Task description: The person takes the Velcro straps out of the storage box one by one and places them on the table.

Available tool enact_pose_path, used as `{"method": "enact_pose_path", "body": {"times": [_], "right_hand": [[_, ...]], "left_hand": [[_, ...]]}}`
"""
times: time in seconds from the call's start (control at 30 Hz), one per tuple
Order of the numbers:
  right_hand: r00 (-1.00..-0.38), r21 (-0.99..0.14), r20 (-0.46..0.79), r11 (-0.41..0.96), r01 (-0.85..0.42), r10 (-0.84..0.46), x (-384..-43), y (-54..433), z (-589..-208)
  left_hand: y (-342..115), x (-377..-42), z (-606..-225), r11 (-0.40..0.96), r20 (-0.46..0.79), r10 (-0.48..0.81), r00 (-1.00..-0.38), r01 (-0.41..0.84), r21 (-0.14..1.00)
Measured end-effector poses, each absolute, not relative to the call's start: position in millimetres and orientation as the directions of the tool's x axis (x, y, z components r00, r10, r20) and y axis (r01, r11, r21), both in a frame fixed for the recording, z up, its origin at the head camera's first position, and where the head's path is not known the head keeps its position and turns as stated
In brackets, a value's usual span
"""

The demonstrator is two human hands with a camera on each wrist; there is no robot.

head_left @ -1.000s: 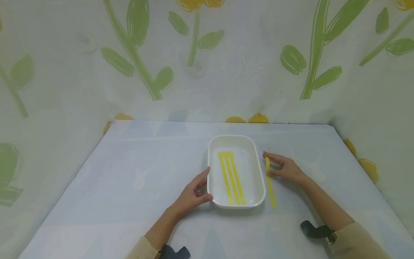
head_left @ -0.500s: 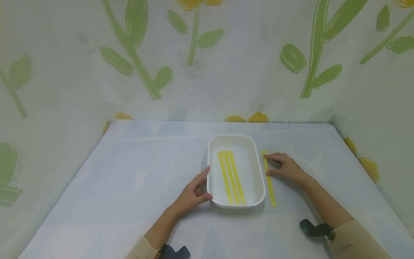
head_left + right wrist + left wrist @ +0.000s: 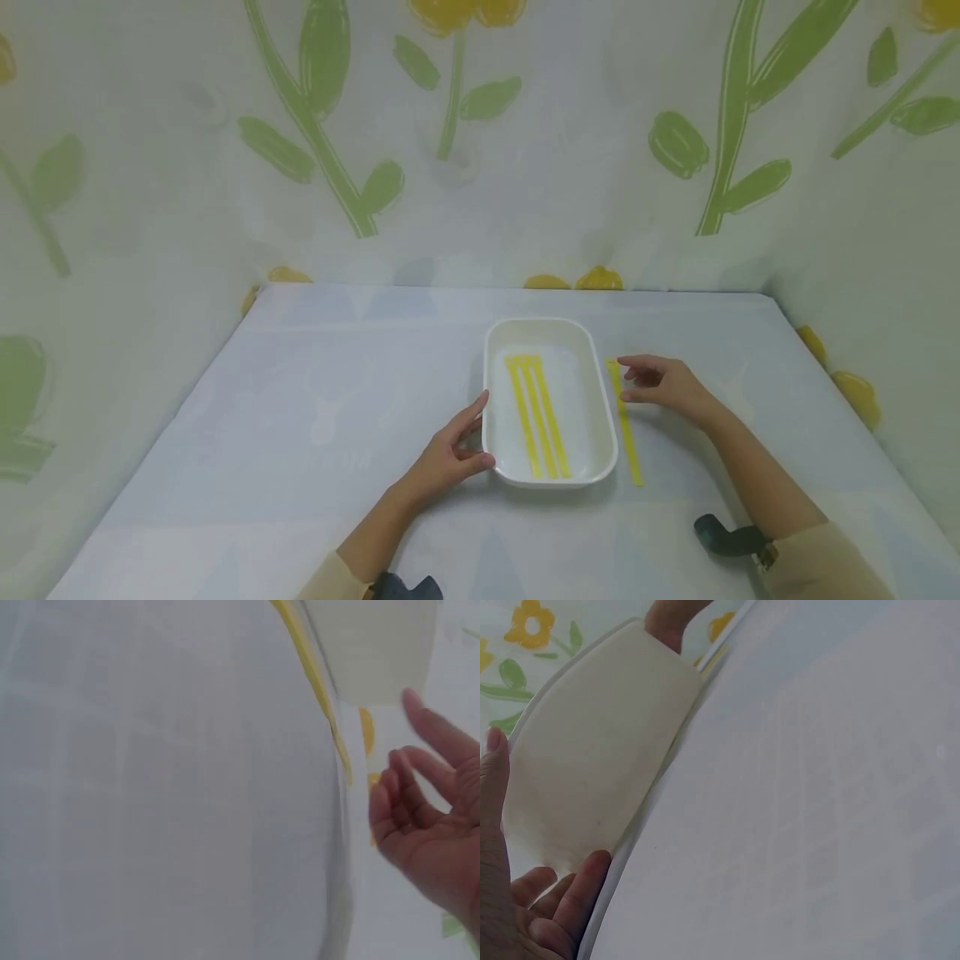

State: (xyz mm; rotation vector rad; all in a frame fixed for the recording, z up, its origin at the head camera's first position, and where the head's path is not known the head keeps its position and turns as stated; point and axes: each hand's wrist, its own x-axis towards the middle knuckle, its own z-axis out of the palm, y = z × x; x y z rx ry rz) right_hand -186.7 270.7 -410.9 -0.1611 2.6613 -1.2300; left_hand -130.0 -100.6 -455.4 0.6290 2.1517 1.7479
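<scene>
My left hand (image 3: 442, 458) holds the white tray (image 3: 609, 417) at its near left side, thumb at the rim and fingers against the outer wall (image 3: 592, 750). Three flat yellow straps (image 3: 538, 417) with wider heads, like cable straps, lie side by side inside the tray. Another yellow strap (image 3: 630, 450) lies on the table along the tray's right side. Beside its far end, my right hand (image 3: 667, 387) hovers with thumb and forefinger apart. Nothing sits between those fingers, and the right wrist view shows the hand (image 3: 435, 802) apart from the strap (image 3: 315, 675).
A pale patterned cloth (image 3: 300, 467) covers the table. Flower-printed sheets (image 3: 562, 167) rise behind it and at both sides. Dark wrist mounts (image 3: 727, 537) sit on both forearms.
The right thumb and forefinger let go of the strap, which now lies flat beside the tray. That hand has lifted slightly to the right; the left hand stays on the tray.
</scene>
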Motion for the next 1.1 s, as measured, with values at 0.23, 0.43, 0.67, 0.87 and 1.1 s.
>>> {"method": "enact_pose_path", "body": {"times": [0.23,0.43,0.67,0.87,1.1], "right_hand": [[-0.955,-0.851,-0.105,0.522,-0.057,-0.276,-186,264,-389],[-0.938,-0.844,-0.113,0.529,-0.083,-0.327,-189,253,-370],[-0.923,-0.823,-0.148,0.562,-0.085,-0.356,-193,239,-347],[-0.938,-0.819,-0.153,0.572,-0.056,-0.310,-200,226,-333],[-0.936,-0.854,-0.138,0.517,-0.053,-0.324,-210,203,-317]], "left_hand": [[-99,-131,-457,0.111,0.068,0.508,-0.858,0.144,0.983],[-99,-131,-454,0.112,0.077,0.502,-0.862,0.152,0.982],[-99,-130,-453,0.106,0.083,0.503,-0.860,0.156,0.982],[-100,-131,-455,0.102,0.087,0.507,-0.858,0.160,0.982],[-99,-131,-456,0.108,0.074,0.503,-0.861,0.147,0.983]]}}
